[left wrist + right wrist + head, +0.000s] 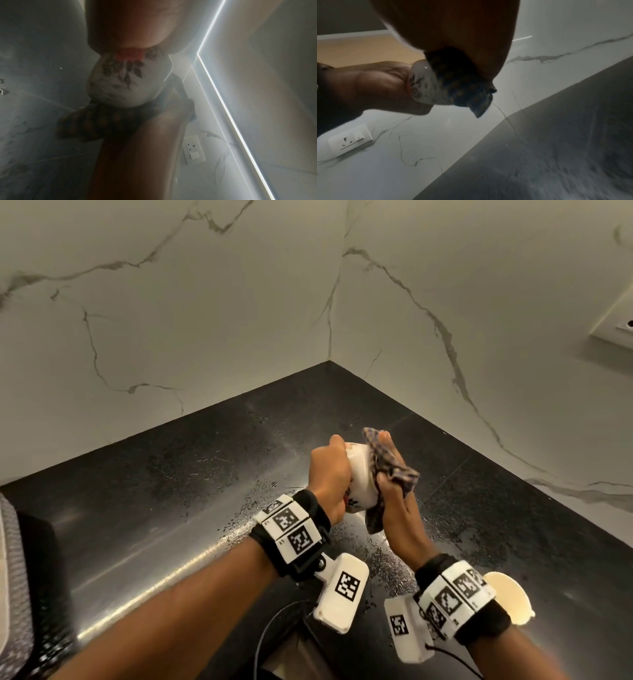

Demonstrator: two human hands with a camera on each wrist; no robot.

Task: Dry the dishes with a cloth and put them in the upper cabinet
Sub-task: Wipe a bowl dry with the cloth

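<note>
A white bowl (359,477) with a dark leaf and red flower print is held on its side above the black countertop (171,474). My left hand (329,470) grips it from the left, fingers curled over its rim. My right hand (397,505) holds a dark checked cloth (406,479) and presses it against the bowl's right side. In the left wrist view the bowl (123,86) sits between my left hand (130,27) and the cloth (96,124). The right wrist view shows the cloth (458,83) covering part of the bowl (423,86) under my right hand (453,27). The bowl's inside is hidden.
Water drops lie on the countertop around my hands. A cream dish (510,597) sits on the counter near my right wrist. Marble walls meet in a corner behind, with a socket (616,330) on the right wall. A grey textured mat (13,577) lies at the far left.
</note>
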